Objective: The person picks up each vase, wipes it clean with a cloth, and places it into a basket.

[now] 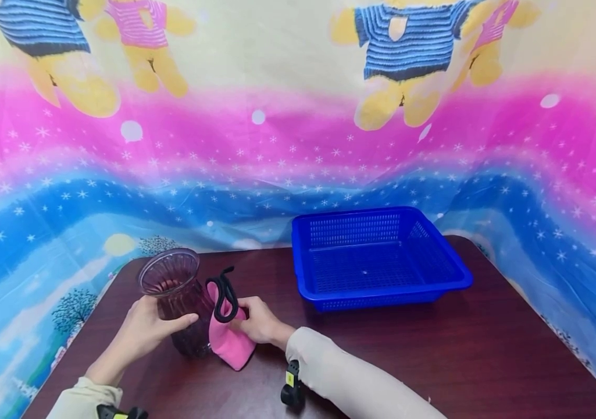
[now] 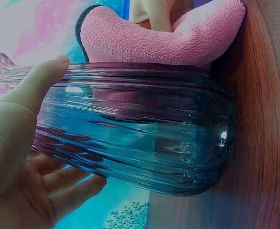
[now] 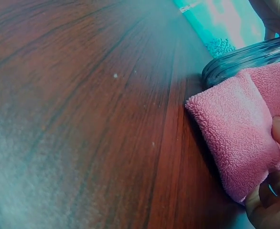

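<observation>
A ribbed, purple-tinted glass vase (image 1: 192, 340) with a flared rim stands on the left of the table. My left hand (image 1: 146, 326) grips it around the body, thumb across the near side and fingers behind. In the left wrist view the vase (image 2: 168, 138) looks purple and blue, with its base at the tabletop. My right hand (image 1: 262, 323) pinches a pink fluffy cloth (image 1: 228, 344) with black edging that loops up at the top. The cloth lies against the vase's right side. In the right wrist view, thumb and fingers bunch the cloth (image 3: 235, 131), its lower corner close to the table.
A blue plastic basket (image 1: 381, 295) with mesh walls stands at the back right of the dark wooden table (image 1: 465, 349). Behind the table hangs a colourful printed curtain (image 1: 287, 145). A black wrist device (image 1: 291, 387) sits at the right sleeve.
</observation>
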`<state>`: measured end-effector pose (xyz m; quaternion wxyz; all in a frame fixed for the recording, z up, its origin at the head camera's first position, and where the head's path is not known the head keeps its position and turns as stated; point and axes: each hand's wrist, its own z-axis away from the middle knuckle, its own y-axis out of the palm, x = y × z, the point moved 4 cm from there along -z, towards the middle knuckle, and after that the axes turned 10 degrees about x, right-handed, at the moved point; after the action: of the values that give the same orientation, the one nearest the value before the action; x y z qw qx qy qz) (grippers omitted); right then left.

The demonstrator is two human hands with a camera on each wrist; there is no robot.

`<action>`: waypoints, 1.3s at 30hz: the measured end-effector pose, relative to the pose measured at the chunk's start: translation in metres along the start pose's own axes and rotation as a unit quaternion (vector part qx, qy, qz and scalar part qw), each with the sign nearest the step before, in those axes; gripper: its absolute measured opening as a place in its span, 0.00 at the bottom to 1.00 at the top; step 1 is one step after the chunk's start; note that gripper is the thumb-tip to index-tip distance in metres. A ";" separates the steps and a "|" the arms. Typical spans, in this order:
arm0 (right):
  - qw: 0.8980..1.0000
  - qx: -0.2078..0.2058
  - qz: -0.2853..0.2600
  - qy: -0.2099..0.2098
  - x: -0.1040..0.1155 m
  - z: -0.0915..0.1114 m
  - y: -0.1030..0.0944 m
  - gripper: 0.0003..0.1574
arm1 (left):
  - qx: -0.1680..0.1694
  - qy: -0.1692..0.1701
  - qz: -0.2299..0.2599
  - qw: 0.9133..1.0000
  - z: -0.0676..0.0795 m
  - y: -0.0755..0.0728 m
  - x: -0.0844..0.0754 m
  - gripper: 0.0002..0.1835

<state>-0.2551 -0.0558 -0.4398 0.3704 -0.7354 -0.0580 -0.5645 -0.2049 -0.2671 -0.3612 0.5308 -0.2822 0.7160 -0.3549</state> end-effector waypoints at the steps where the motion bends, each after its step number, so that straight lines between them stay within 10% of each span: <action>1: 1.000 -0.001 0.000 0.000 0.000 0.000 0.000 0.18 | -0.001 0.000 -0.001 1.000 0.000 0.000 0.000 0.39; 39: 0.997 -0.004 -0.074 0.001 0.033 -0.010 -0.010 0.15 | -0.003 0.017 -0.002 1.000 -0.002 0.000 0.003 0.37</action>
<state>-0.2564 -0.0660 -0.4052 0.3245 -0.7302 -0.1100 -0.5911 -0.2077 -0.2690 -0.3624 0.5168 -0.2796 0.7253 -0.3587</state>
